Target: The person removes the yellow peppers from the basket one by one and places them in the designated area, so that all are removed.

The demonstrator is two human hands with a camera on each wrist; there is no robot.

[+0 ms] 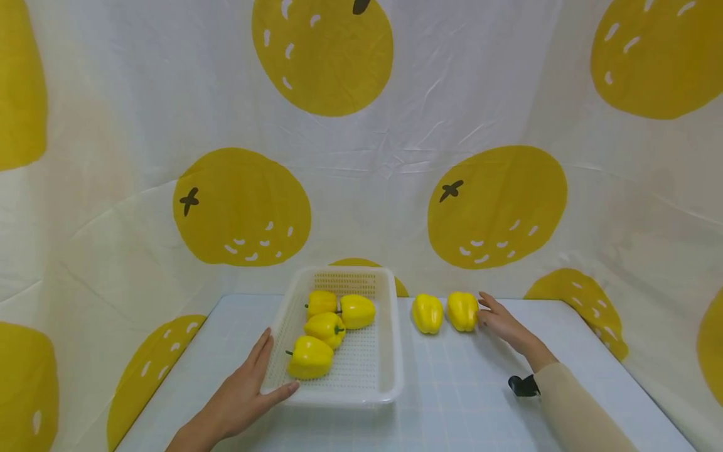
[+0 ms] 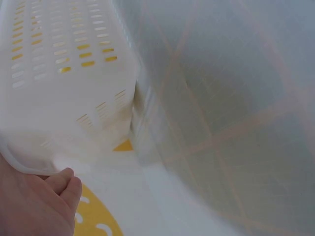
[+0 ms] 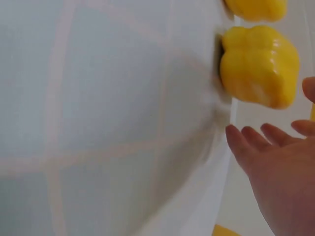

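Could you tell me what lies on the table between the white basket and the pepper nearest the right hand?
One more yellow pepper lies between the basket and that pepper; the head view shows it.

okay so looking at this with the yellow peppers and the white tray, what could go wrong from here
1. The right hand is open beside the rightmost yellow bell pepper on the table; a sideways nudge could knock this rounded pepper into the other loose yellow pepper right beside it.
2. The left hand only rests on the corner of the white perforated plastic tray, so a bump might slide it on the pale checked tabletop.
3. The four yellow peppers in the tray lie loose and could roll.
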